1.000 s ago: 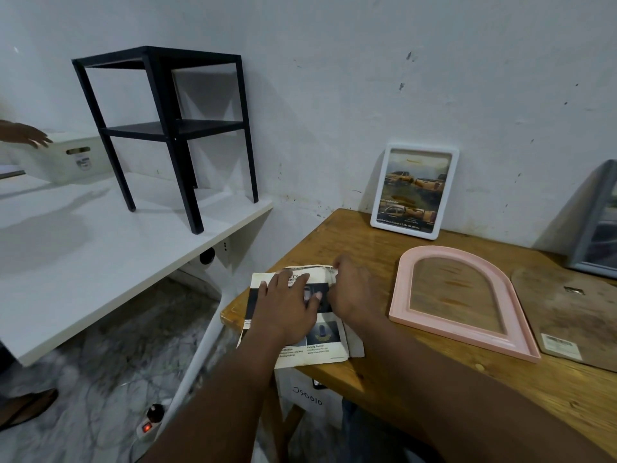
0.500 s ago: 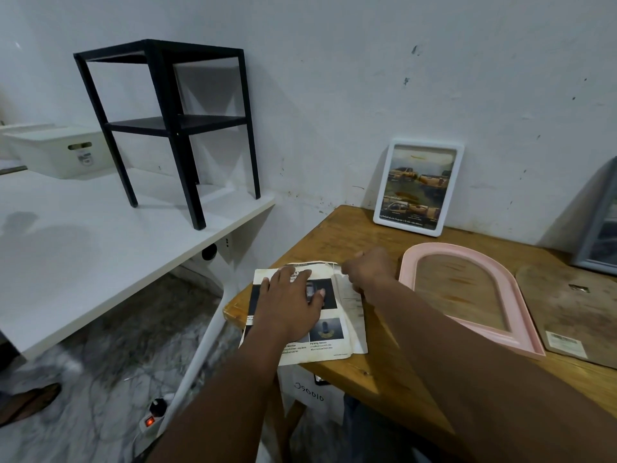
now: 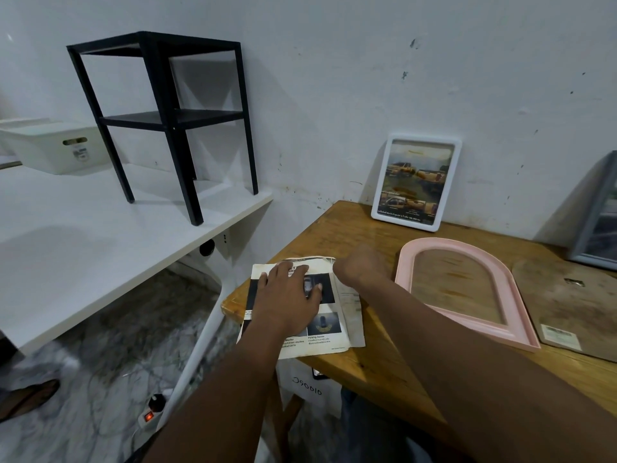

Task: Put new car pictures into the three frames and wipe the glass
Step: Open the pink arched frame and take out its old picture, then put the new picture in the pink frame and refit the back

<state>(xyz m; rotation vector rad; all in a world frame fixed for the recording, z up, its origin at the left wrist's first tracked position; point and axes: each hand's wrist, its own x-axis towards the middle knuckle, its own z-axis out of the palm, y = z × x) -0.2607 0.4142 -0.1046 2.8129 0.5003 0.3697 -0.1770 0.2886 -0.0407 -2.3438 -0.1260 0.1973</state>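
Step in hand, my read: getting a car picture out of the brochure (image 3: 329,332) for the pink frame (image 3: 512,302) (empty, flat at the brochure's 3 o'clock). Left hand (image 3: 287,295) lies flat with fingers spread, pinning the brochure at the surface's (image 3: 400,362) 8 o'clock corner. Right hand (image 3: 362,267) is at the paper's 1 o'clock edge, fingers hidden, so I can't tell its grip. Next: free one page without tearing the picture.
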